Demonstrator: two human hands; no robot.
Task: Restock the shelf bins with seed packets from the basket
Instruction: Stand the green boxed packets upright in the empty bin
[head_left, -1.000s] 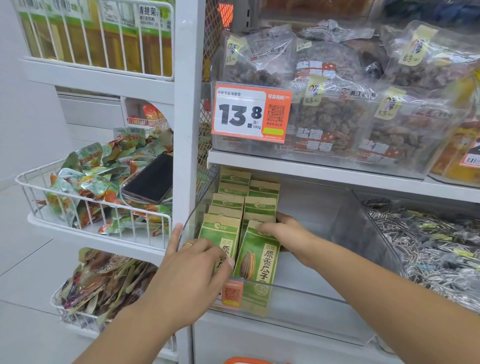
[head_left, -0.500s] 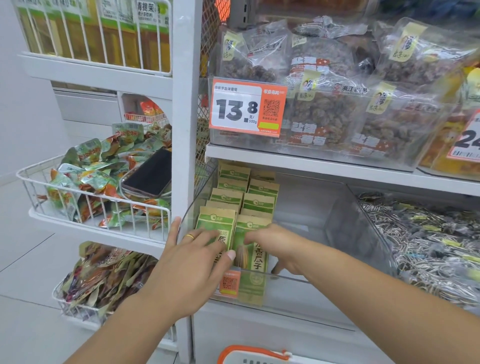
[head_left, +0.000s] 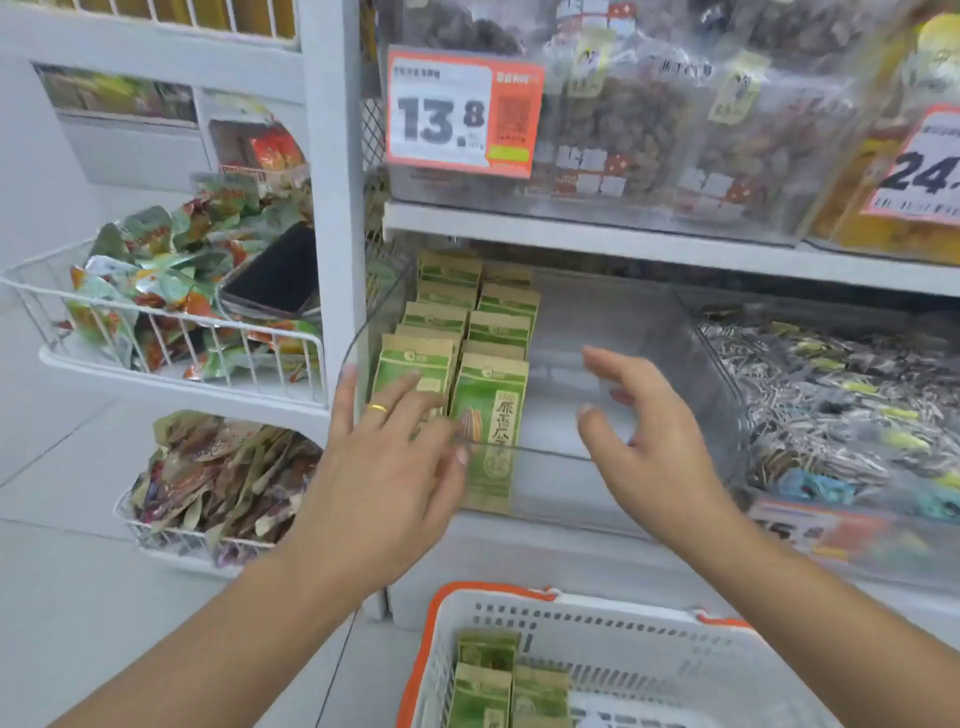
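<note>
Where packets (head_left: 467, 358) end, the bin's (head_left: 675, 395) right half lies open.

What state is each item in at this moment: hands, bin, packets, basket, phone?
Left hand: open, fingers over the front packets.
Right hand: open, holding nothing.
Clear bin: left side filled, right side bare.
Seed packets: upright, two rows.
Basket: packets remain inside.
Phone: screen dark, lying on snack bags.
</note>
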